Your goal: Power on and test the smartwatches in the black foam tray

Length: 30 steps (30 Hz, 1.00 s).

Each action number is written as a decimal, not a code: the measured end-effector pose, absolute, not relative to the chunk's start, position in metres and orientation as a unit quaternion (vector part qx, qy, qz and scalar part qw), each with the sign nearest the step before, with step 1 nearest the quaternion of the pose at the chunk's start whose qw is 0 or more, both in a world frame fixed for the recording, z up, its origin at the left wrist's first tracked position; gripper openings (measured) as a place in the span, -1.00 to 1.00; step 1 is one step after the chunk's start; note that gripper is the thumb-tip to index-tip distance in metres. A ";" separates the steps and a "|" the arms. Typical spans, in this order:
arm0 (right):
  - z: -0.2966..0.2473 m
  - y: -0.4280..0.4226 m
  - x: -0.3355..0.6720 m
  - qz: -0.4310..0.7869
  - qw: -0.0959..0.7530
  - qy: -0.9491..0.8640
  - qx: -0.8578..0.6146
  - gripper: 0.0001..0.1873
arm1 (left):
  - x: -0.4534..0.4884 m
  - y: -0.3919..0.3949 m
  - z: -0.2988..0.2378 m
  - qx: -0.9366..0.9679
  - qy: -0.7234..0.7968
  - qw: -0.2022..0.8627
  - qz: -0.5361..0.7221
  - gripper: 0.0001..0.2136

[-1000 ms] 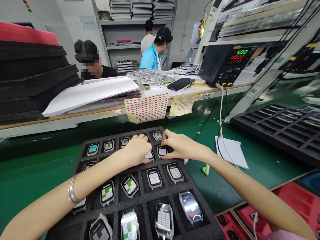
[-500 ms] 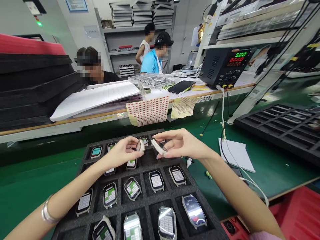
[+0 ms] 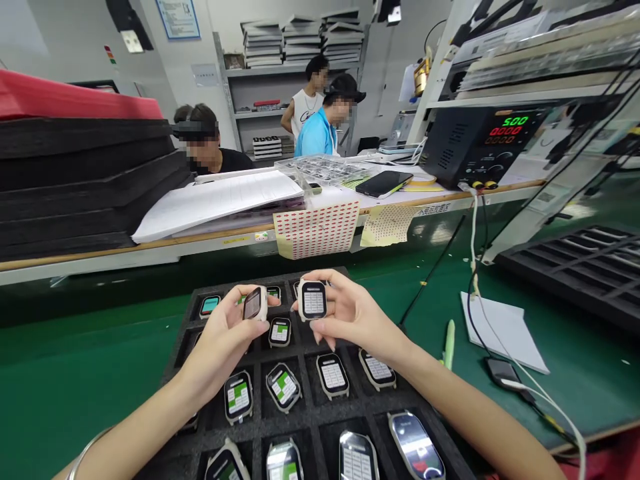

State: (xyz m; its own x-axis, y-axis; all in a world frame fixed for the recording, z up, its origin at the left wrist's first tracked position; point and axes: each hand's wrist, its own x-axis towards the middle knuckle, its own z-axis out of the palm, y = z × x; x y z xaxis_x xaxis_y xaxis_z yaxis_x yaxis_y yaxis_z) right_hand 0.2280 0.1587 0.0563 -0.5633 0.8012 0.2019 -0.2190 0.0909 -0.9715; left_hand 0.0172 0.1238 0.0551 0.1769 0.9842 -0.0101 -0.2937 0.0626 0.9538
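Observation:
My left hand (image 3: 233, 327) pinches a smartwatch body (image 3: 255, 304) by its edges, its dark screen angled to the left. In my right hand (image 3: 345, 310) is another strapless smartwatch (image 3: 313, 300), its lit screen of white blocks facing me. Both are held above a black foam tray (image 3: 313, 417) divided into square pockets. Several more watch bodies lie in the pockets; one beneath my hands (image 3: 280, 331) shows green and white blocks, and one at the far left corner (image 3: 210, 306) shows a teal screen. My fingers partly cover the tray's back row.
A black power supply (image 3: 475, 147) with lit digits stands on the shelf to the right, its cables hanging down. Stacked black foam trays (image 3: 85, 180) rise at left. A white pad (image 3: 505, 333) and a green pen-like object (image 3: 449, 343) lie on the green bench. Co-workers sit or stand beyond.
The watch in my right hand has turned from edge-on to screen toward me. The left watch has also turned, showing more screen. The camera view has shifted left, so the scene sits further right.

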 end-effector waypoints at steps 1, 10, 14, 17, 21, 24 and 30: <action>0.054 0.160 0.228 0.637 0.405 -0.612 -0.236 -0.45 | 0.016 0.125 0.053 0.448 0.386 0.620 0.516 -0.72; 0.045 0.161 0.224 0.577 0.430 -0.629 -0.293 -0.74 | 0.019 0.132 0.043 0.375 0.379 0.658 0.532 -0.48; 0.046 0.157 0.224 0.541 0.451 -0.640 -0.308 -0.76 | 0.018 0.130 0.043 0.385 0.351 0.706 0.480 -0.45; 0.046 0.156 0.225 0.536 0.465 -0.641 -0.293 -0.75 | 0.017 0.127 0.042 0.394 0.317 0.726 0.467 -0.44; 0.046 0.155 0.226 0.536 0.466 -0.646 -0.280 -0.76 | 0.018 0.125 0.042 0.408 0.293 0.714 0.488 -0.54; 0.047 0.154 0.225 0.530 0.466 -0.650 -0.280 -0.78 | 0.021 0.124 0.042 0.423 0.315 0.685 0.503 -0.69; 0.049 0.151 0.225 0.526 0.462 -0.652 -0.290 -0.78 | 0.023 0.125 0.043 0.457 0.323 0.652 0.511 -0.76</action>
